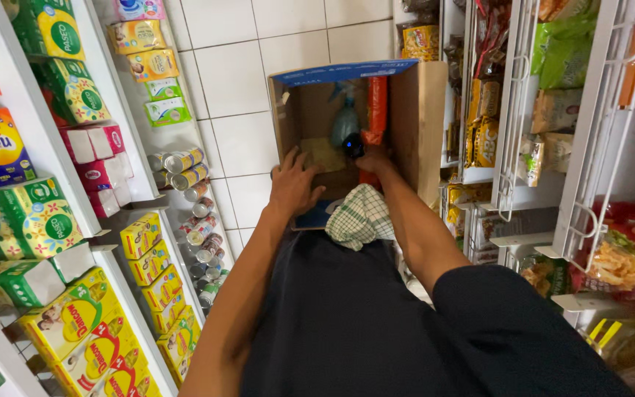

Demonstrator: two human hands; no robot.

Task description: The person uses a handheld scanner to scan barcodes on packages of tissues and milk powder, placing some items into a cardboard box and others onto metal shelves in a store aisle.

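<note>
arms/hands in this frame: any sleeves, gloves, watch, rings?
Both forearms are bare, with no gloves. The left hand and right hand show no watch or rings visible. A dark short sleeve covers the right upper arm; the dark shirt matches.

Cardboard box (424, 125) is showing plain brown walls with a blue top edge. Cloth (360, 215) is showing a green-on-white check. Spray bottle (345, 121) inside is appearing pale blue. Tall packet (377, 103) is showing orange-red. Floor tiles (251, 73) are reading white; shelf cartons (75, 323) yellow.
</note>
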